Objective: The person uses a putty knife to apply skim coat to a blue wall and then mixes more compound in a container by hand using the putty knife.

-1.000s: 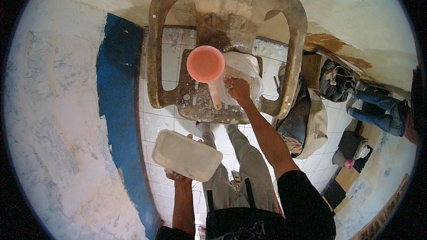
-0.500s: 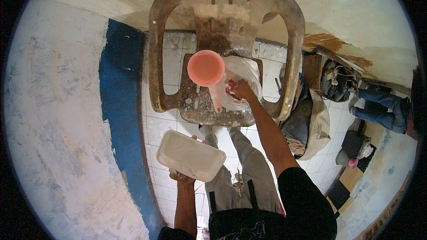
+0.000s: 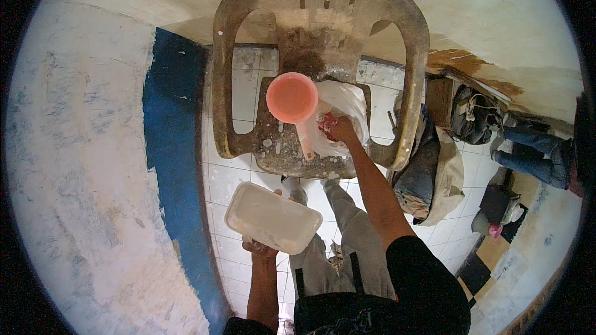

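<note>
My left hand (image 3: 261, 248) grips a whitish rectangular plastic tub (image 3: 273, 217) from below, fingertips showing at its far edge. The tub hangs above the floor, left of my legs. On the chair seat lies a white plastic bag (image 3: 349, 96), its mouth open. Inside it, my right hand (image 3: 341, 129) closes on a small red object (image 3: 326, 125) whose kind I cannot make out. Left of the bag stands a pink long-handled water dipper (image 3: 292, 97), its handle towards me.
The dirty brown plastic armchair (image 3: 320, 164) stands ahead against a wall. A blue band (image 3: 177, 142) and patchy white wall (image 3: 81, 167) run along the left. To the right are a filled sack (image 3: 444, 186), a dark bag (image 3: 475, 115) and blue jeans (image 3: 540, 152).
The view has shifted slightly, moving the scene a little to the right. My right hand stays in the bag with the red object; my left still holds the tub.
</note>
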A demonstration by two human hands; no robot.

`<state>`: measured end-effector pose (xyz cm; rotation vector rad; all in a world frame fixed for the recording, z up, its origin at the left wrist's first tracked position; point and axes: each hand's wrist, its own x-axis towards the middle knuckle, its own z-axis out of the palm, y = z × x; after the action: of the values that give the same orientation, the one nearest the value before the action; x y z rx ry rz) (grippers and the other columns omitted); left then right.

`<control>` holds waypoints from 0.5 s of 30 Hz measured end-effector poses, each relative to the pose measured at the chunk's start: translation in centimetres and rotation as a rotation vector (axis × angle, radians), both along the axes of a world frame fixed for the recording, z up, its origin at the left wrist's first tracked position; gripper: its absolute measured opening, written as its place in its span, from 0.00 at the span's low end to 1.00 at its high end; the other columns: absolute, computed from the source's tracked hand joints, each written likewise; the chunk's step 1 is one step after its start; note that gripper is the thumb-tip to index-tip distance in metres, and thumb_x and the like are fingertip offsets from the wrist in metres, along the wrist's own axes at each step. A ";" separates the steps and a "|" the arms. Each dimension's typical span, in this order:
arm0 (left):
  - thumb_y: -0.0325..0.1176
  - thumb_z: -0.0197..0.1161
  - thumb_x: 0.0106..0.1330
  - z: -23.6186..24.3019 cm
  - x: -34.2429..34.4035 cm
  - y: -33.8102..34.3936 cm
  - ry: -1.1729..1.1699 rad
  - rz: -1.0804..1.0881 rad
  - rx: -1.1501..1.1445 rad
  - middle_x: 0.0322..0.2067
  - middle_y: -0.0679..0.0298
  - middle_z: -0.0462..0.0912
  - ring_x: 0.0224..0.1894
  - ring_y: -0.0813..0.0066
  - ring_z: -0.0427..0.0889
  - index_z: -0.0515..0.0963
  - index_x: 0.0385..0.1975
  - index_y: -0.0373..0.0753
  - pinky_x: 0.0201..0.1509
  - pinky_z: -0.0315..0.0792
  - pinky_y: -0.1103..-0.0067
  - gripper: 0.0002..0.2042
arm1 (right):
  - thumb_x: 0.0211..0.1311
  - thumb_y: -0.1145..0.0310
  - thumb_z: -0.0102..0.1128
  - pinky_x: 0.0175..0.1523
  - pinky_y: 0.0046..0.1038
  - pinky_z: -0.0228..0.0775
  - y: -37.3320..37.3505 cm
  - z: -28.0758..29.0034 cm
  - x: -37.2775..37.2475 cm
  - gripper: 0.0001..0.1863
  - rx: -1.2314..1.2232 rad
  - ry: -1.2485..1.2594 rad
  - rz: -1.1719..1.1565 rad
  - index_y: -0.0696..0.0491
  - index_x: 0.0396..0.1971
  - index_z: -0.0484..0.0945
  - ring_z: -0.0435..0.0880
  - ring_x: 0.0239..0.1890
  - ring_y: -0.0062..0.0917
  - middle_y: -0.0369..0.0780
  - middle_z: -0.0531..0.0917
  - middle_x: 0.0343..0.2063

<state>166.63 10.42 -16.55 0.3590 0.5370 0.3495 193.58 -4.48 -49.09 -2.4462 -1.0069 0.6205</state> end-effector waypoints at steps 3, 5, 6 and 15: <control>0.61 0.67 0.43 -0.2 -1.6 -0.1 -0.006 0.041 -0.017 0.65 0.45 0.51 0.64 0.36 0.55 0.48 0.67 0.48 0.66 0.48 0.42 0.52 | 0.59 0.51 0.50 0.43 0.44 0.71 1.9 2.1 -0.9 0.17 0.022 0.006 0.022 0.45 0.40 0.77 0.80 0.40 0.39 0.43 0.80 0.40; 0.61 0.67 0.43 0.1 -1.8 -0.2 -0.017 0.026 -0.035 0.65 0.45 0.51 0.64 0.35 0.55 0.47 0.67 0.48 0.65 0.49 0.42 0.52 | 0.58 0.52 0.51 0.43 0.44 0.71 3.2 4.4 -0.9 0.17 -0.126 0.304 -0.216 0.44 0.41 0.77 0.80 0.40 0.38 0.42 0.80 0.41; 0.61 0.67 0.43 0.1 -1.6 -0.2 -0.022 0.020 -0.038 0.65 0.45 0.51 0.64 0.35 0.55 0.47 0.67 0.48 0.65 0.49 0.42 0.52 | 0.58 0.53 0.52 0.39 0.43 0.72 3.3 4.6 -1.1 0.16 -0.127 0.248 -0.165 0.45 0.41 0.76 0.80 0.35 0.41 0.45 0.81 0.34; 0.63 0.66 0.44 -0.4 -1.8 -0.3 -0.029 -0.031 -0.025 0.66 0.44 0.47 0.64 0.34 0.52 0.45 0.68 0.49 0.64 0.49 0.42 0.53 | 0.55 0.60 0.52 0.39 0.42 0.74 1.8 6.6 0.3 0.17 -0.030 0.297 -0.168 0.55 0.39 0.78 0.83 0.32 0.42 0.51 0.82 0.30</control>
<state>164.87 10.10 -16.95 0.3370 0.5063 0.3170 193.85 -2.70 -42.46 -2.3423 -0.6712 0.9126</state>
